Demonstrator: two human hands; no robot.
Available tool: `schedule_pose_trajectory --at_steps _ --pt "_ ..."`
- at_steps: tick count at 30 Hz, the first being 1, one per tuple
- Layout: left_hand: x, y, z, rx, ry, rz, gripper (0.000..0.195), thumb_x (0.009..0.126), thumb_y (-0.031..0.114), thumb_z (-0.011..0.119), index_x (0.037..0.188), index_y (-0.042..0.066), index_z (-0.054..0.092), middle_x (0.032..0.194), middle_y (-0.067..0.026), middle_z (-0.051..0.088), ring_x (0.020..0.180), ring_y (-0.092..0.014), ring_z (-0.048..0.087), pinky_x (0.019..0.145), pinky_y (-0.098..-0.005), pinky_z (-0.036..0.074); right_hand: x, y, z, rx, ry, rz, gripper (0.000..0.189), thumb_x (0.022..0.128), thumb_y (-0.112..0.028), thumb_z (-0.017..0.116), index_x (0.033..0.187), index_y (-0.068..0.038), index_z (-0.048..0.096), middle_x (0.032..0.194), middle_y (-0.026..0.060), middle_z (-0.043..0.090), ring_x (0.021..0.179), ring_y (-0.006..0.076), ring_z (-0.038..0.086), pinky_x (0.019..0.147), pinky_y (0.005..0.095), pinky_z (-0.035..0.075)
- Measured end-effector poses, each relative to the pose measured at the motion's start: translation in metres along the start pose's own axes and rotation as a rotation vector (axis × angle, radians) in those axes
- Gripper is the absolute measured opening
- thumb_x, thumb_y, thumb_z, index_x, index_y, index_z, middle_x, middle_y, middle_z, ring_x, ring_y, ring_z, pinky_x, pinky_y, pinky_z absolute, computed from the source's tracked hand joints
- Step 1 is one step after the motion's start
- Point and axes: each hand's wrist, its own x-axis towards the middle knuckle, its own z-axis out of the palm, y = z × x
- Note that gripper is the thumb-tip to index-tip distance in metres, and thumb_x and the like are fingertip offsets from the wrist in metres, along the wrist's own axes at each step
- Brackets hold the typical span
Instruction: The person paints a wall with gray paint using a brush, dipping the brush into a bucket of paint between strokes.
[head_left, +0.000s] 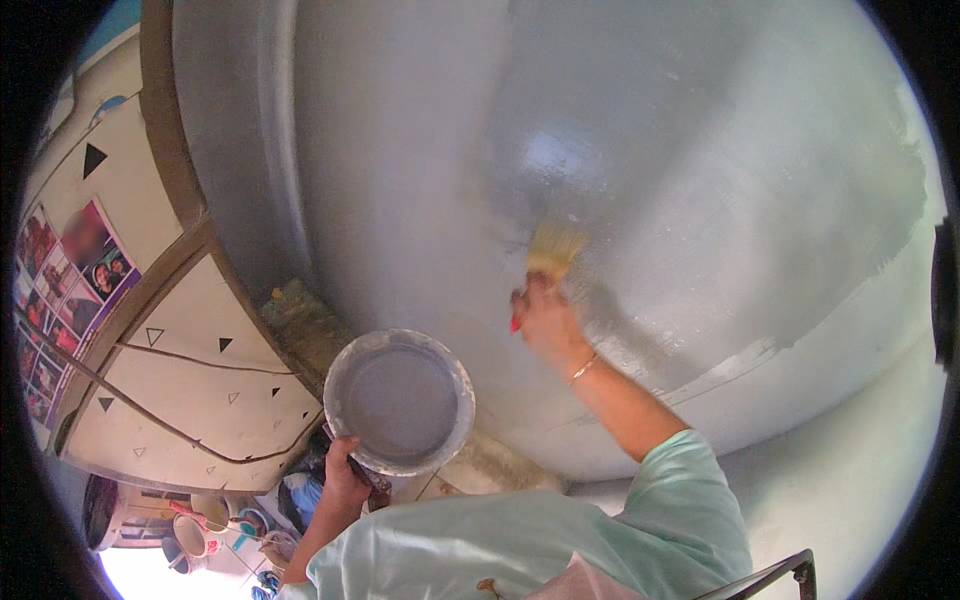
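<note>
My right hand (553, 322) grips a wide paintbrush (555, 247) with pale yellow bristles, blurred by motion. The bristles are against a wall (420, 187) coated in grey. Around the brush the coat looks wet and glossy, and a ragged grey edge borders paler wall at the far right. Low and to the left, my left hand (345, 472) holds a round bucket (465, 405) by its rim, thumb on top. Grey paint (401, 397) lies inside the bucket, and dried smears cover its rim.
At left stands a cream panel (187, 405) with triangle patterns and a photo poster (75, 292). A dark cable (165, 427) hangs across it. Several buckets and pots (195, 534) sit on the tiled floor at lower left. A dark metal bar (772, 574) rises at lower right.
</note>
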Motion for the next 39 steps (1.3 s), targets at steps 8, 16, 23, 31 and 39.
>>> schedule_pose_trajectory --at_steps 8,16,23,31,39 --pt "0.003 -0.005 -0.010 0.000 0.002 0.073 0.059 0.073 0.024 0.055 0.126 0.002 0.044 0.118 -0.0144 0.055 0.110 -0.031 0.053 0.096 -0.0459 0.043 0.005 0.017 0.074 0.535 -0.090 0.144 0.020 0.076 -0.006 0.063 0.096 -0.008 0.064 0.087 0.0134 0.063 0.086 0.0335 0.061 0.073 0.0403 0.049" --pt "-0.003 -0.007 -0.006 -0.012 0.121 0.064 0.064 0.070 0.027 0.057 0.127 0.002 0.042 0.118 -0.0150 0.054 0.110 -0.034 0.052 0.097 -0.0477 0.042 0.106 0.054 -0.129 0.109 0.651 0.116 0.038 0.070 -0.003 0.066 0.107 -0.010 0.064 0.110 0.0167 0.059 0.096 0.0347 0.059 0.079 0.0415 0.050" --pt "-0.004 -0.009 -0.013 -0.023 0.141 0.083 0.068 0.070 0.029 0.057 0.130 0.003 0.040 0.123 -0.0152 0.051 0.113 -0.034 0.049 0.097 -0.0485 0.040 0.059 -0.016 0.064 -0.075 -0.018 -0.186 0.025 0.077 -0.018 0.060 0.096 -0.002 0.064 0.111 0.0230 0.054 0.103 0.0411 0.053 0.088 0.0519 0.041" --pt "-0.017 -0.017 -0.046 -0.116 0.134 0.195 0.059 0.072 0.022 0.056 0.126 0.000 0.042 0.116 -0.0142 0.054 0.107 -0.030 0.054 0.093 -0.0452 0.044 0.072 -0.013 0.113 0.427 -0.215 -0.031 0.016 0.083 -0.013 0.058 0.094 -0.005 0.066 0.091 0.0166 0.064 0.086 0.0337 0.061 0.076 0.0417 0.049" --pt "-0.013 -0.025 -0.064 -0.127 0.143 0.175 0.064 0.071 0.025 0.057 0.130 0.004 0.042 0.121 -0.0138 0.053 0.113 -0.034 0.051 0.096 -0.0477 0.043 0.167 0.025 -0.124 0.037 0.740 -0.005 0.031 0.077 0.000 0.064 0.107 -0.010 0.064 0.106 0.0106 0.062 0.095 0.0292 0.061 0.077 0.0366 0.050"
